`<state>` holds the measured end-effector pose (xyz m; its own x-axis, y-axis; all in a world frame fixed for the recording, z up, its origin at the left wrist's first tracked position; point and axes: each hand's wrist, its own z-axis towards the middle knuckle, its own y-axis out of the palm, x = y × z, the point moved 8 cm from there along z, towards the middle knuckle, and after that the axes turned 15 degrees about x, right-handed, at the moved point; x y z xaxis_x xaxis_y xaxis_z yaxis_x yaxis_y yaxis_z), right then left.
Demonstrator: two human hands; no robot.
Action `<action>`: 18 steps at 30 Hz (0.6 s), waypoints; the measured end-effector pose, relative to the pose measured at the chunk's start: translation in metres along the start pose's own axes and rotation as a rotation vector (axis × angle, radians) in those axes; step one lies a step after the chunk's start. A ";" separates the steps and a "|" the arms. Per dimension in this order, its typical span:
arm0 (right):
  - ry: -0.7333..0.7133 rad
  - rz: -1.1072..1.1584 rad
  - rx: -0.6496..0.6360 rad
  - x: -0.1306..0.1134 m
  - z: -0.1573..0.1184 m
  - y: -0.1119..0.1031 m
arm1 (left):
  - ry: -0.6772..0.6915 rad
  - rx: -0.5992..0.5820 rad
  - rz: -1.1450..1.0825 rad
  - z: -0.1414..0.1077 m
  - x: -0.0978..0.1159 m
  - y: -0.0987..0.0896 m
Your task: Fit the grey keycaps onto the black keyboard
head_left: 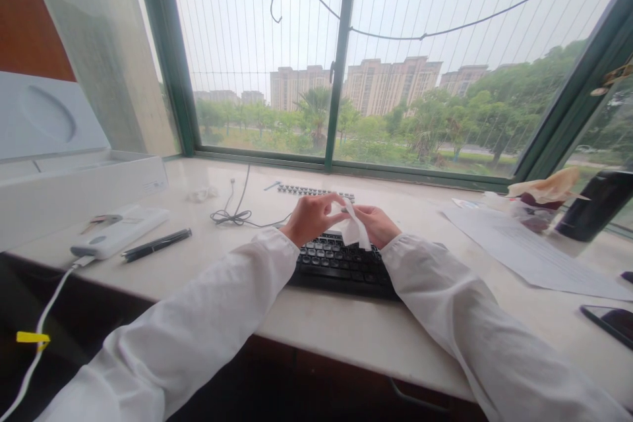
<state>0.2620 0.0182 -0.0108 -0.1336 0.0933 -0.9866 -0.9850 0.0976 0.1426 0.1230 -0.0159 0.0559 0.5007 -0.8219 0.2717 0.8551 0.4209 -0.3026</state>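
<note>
White sleeves (212,303), tissue (355,229) over keyboard (341,271), pen (156,246) leftward

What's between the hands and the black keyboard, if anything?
The white tissue, held by the left hand and right hand, hangs over the upper part of the black keyboard. Nothing else visible stands in the way.

Head camera: worn on the wearer's head, above the near edge of the counter (316,333). Orientation — forward and down, with the window (345,53) at 12 o'clock. Range: arm's length; the left hand (311,216) and right hand (376,225) appear near frame centre, white sleeves (217,316) entering from 8 and 4 o'clock. Field: wide — from the white box (133,186) at 9 o'clock to the black cylinder (596,208) at 3 o'clock.
</note>
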 end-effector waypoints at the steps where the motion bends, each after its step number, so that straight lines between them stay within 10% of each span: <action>1: -0.003 0.001 0.007 -0.001 0.000 0.000 | 0.013 0.000 -0.009 0.000 0.002 0.000; 11: -0.182 0.025 0.145 -0.013 0.001 -0.007 | -0.041 0.053 -0.019 0.001 0.004 -0.005; 18: -0.254 0.112 0.210 -0.018 0.001 -0.011 | -0.430 0.084 -0.225 -0.002 -0.014 0.002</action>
<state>0.2757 0.0159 0.0052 -0.1821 0.3560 -0.9166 -0.9182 0.2718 0.2880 0.1174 -0.0048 0.0495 0.2975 -0.6707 0.6794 0.9474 0.2955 -0.1231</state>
